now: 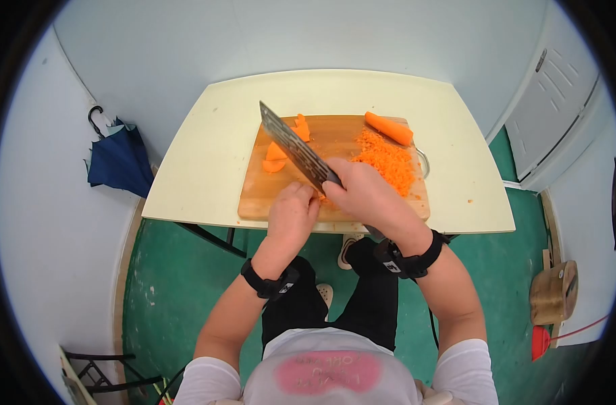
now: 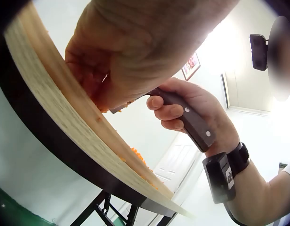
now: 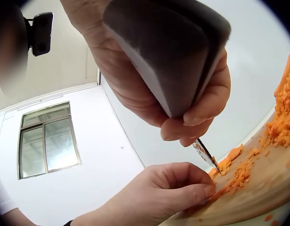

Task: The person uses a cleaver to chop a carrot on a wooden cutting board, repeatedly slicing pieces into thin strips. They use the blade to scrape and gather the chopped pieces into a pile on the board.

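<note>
My right hand (image 1: 365, 191) grips the dark riveted handle of a kitchen knife (image 1: 291, 145), its broad blade slanting up and left over the wooden cutting board (image 1: 252, 196). In the right wrist view, bits of orange cling to the blade, whose lower end is close to the board. At the board's near edge, my left hand (image 1: 294, 210) has curled fingers and pinches a bit of carrot (image 3: 219, 194) at the fingertips, largely hidden by them. Minced carrot (image 1: 392, 165) is heaped on the right, below a large carrot piece (image 1: 389, 128). Cut carrot chunks (image 1: 275, 154) lie left of the blade.
The board rests on a pale table (image 1: 193, 169) against the wall, its metal handle ring (image 1: 424, 163) on the right. A blue umbrella (image 1: 121, 158) hangs at the left. A wooden stool (image 1: 553, 292) and a red dustpan-like object (image 1: 540, 342) are on the right.
</note>
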